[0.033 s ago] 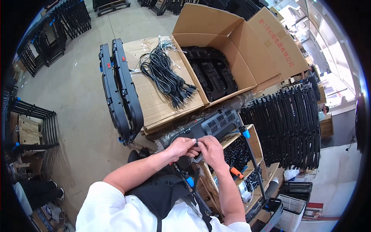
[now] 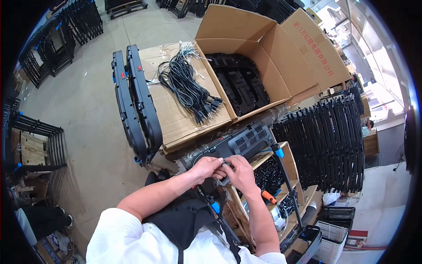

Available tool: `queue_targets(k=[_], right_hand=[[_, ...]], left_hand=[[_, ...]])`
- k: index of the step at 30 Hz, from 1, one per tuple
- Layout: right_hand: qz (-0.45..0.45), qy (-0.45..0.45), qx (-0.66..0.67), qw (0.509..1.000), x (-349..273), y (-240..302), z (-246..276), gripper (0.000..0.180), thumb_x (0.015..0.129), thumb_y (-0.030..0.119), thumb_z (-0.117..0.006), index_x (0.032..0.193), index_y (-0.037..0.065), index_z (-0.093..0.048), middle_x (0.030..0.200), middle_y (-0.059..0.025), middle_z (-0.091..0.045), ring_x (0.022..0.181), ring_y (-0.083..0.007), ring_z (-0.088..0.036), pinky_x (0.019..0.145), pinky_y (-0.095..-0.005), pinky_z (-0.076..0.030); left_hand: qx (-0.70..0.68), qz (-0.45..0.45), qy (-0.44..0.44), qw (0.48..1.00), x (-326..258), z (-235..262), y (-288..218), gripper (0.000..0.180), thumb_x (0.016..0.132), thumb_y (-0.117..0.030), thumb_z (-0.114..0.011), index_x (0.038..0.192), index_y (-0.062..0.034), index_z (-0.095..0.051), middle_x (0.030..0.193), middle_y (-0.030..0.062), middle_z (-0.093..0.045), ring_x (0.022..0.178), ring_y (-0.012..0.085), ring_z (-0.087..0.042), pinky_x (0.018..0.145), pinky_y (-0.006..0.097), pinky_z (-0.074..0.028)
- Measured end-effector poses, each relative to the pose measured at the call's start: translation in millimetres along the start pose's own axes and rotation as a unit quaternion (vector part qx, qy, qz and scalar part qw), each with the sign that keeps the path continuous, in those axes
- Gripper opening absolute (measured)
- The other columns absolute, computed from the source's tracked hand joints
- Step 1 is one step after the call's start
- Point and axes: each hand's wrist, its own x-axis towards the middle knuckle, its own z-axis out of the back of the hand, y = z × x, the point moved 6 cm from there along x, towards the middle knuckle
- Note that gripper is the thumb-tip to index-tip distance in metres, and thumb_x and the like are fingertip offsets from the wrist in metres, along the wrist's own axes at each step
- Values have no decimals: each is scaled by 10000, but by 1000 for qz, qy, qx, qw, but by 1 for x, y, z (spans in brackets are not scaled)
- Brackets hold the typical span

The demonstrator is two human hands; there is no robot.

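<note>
My left hand (image 2: pixel 206 169) and my right hand (image 2: pixel 241 174) meet in front of my body, fingers pinched together. Between the fingertips shows a bit of something small and dark, too hidden to name. Right beyond them lies a black plastic housing (image 2: pixel 246 143) with vent slots, partly covered by my hands. A dark frame with blue clips (image 2: pixel 280 152) stands around the wooden bin (image 2: pixel 292 165). Many small black parts (image 2: pixel 267 177) fill this bin, next to my right forearm. An orange-handled tool (image 2: pixel 269 196) lies beside that forearm.
Bundled black power cords (image 2: pixel 189 88) lie on a closed carton (image 2: pixel 171 132). Two long black housings (image 2: pixel 143 103) stand at its left. An open carton (image 2: pixel 277 66) holds black moulded parts (image 2: pixel 237 83). Stacked black frames (image 2: pixel 323 141) stand at right. Another person's legs (image 2: pixel 44 222) show at lower left.
</note>
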Motion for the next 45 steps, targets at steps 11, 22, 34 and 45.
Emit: queue_targets(k=[11, 22, 34, 45], right_hand=[[-109, -152, -122, 975, 58, -162, 40, 215, 857, 164, -763, 1031, 41, -737, 1007, -129, -714, 961, -331, -669, 862, -423, -531], [-34, -108, -164, 980, 91, -197, 12, 177, 818, 168, -774, 945, 45, -761, 987, -118, -702, 983, -336, -647, 894, -433, -519], [34, -126, -192, 973, 95, -190, 2, 252, 854, 144, -733, 1087, 54, -698, 984, -135, -704, 959, -345, -651, 870, -441, -532], [-29, -134, -225, 965, 71, -191, 18, 225, 857, 167, -732, 1067, 88, -723, 999, -82, -706, 1032, -293, -659, 926, -414, -512]], left_hand=[[63, 50, 59, 995, 0, -27, 7, 504, 1123, -400, -425, 1361, 23, -562, 1164, 126, -720, 950, 194, -706, 836, 336, -588], [85, 76, 27, 993, -27, -13, 31, 443, 1120, -366, -443, 1348, -12, -582, 1137, 106, -710, 959, 183, -688, 839, 331, -582], [99, 62, 2, 993, -29, -24, 29, 451, 1103, -360, -485, 1350, 7, -571, 1129, 113, -704, 955, 193, -683, 859, 349, -576], [154, 104, 12, 983, -22, -52, 59, 400, 1117, -343, -465, 1316, -20, -592, 1131, 87, -707, 929, 160, -682, 810, 313, -576]])
